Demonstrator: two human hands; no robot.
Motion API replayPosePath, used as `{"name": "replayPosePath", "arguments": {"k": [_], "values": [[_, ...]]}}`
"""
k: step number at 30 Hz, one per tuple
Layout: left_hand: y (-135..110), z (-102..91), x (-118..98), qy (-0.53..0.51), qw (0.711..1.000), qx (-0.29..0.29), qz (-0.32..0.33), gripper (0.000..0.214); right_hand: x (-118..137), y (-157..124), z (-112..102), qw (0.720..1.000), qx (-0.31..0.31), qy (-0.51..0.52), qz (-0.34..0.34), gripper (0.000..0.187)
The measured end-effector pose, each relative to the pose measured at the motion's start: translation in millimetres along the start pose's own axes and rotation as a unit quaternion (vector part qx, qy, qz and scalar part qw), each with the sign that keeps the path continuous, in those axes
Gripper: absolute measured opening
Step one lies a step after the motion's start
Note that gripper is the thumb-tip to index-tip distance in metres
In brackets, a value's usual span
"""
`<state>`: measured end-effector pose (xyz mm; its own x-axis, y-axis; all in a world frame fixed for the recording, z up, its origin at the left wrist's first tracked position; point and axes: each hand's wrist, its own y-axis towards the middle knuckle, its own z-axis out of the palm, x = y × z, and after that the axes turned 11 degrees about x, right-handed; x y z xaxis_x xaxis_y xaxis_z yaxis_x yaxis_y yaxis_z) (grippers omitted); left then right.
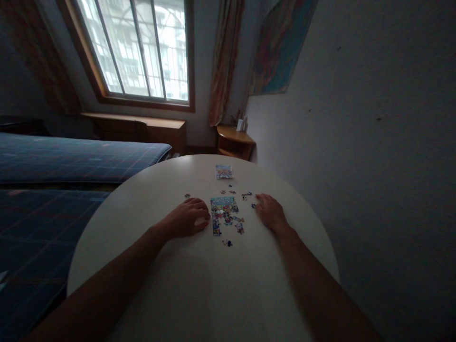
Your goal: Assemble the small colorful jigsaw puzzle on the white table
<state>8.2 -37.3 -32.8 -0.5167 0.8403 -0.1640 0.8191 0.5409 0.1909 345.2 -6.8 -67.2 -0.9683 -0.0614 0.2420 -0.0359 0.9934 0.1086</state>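
Note:
A partly assembled jigsaw puzzle (224, 203) lies on the round white table, its upper part joined and its lower part with gaps. Just left of it rests my left hand (188, 217), fingers loosely curved, thumb apart, tips close to the puzzle's left edge. A small dark bit shows by those fingertips, too small to make out. To the right, my right hand (270, 212) lies on the table with fingers stretched toward some loose jigsaw pieces (246, 195). Another loose piece (253, 206) is beside its thumb. Whatever is under either palm is hidden.
Behind the puzzle is a small picture packet (224, 172). More loose pieces (227, 243) lie nearer me, and one piece (187, 195) sits beyond my left hand. The table (171, 294) stands between a bed (71, 159) and a wall (374, 166).

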Motion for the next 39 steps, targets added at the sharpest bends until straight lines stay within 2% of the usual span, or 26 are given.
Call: {"name": "replayPosePath", "arguments": {"k": [8, 14, 17, 20, 22, 25, 27, 28, 31, 34, 37, 39], "values": [[-3.2, -14.8, -26.3, -0.075, 0.995, 0.068, 0.024, 0.017, -5.9, -0.1, 2.2, 1.000, 0.012, 0.001, -0.014, 0.052], [0.1, -17.0, -51.8, -0.144, 0.980, 0.115, 0.080, 0.010, -3.6, -6.5, 3.0, 1.000, 0.020, 0.006, -0.010, 0.061], [2.7, -13.9, -65.3, -0.151, 0.976, 0.111, 0.111, 0.010, -1.8, -9.5, 2.8, 1.000, 0.021, 0.008, -0.002, 0.062], [7.8, -5.0, -82.2, -0.145, 0.975, 0.096, 0.137, 0.029, 0.5, -12.3, -2.9, 1.000, 0.020, 0.012, 0.003, 0.062], [12.5, 3.9, -92.1, -0.117, 0.978, 0.095, 0.147, 0.045, 3.4, -15.8, -11.5, 1.000, 0.025, 0.015, -0.011, 0.059], [19.1, 15.5, -98.3, -0.078, 0.985, 0.076, 0.131, 0.050, 11.0, -26.0, -30.3, 0.997, 0.043, 0.027, -0.054, 0.046], [21.6, 18.8, -95.4, -0.067, 0.989, 0.062, 0.113, 0.046, 18.2, -36.0, -44.0, 0.993, 0.071, 0.047, -0.087, 0.029], [22.1, 19.1, -92.4, -0.065, 0.991, 0.050, 0.101, 0.045, 22.3, -41.5, -50.3, 0.985, 0.114, 0.088, -0.094, 0.023], [21.4, 18.3, -81.1, -0.067, 0.995, 0.022, 0.067, 0.050, 35.7, -58.2, -65.3, 0.946, 0.257, 0.160, -0.119, 0.023], [19.8, 19.8, -73.2, -0.057, 0.996, 0.049, 0.052, 0.063, 48.5, -72.3, -73.0, 0.907, 0.350, 0.195, -0.127, 0.027], [19.6, 23.8, -71.2, -0.043, 0.995, 0.084, 0.039, 0.069, 57.6, -81.1, -74.5, 0.905, 0.372, 0.174, -0.112, 0.030], [20.0, 25.9, -71.2, -0.043, 0.994, 0.092, 0.040, 0.070, 60.3, -83.1, -73.3, 0.908, 0.370, 0.166, -0.106, 0.025]]}}
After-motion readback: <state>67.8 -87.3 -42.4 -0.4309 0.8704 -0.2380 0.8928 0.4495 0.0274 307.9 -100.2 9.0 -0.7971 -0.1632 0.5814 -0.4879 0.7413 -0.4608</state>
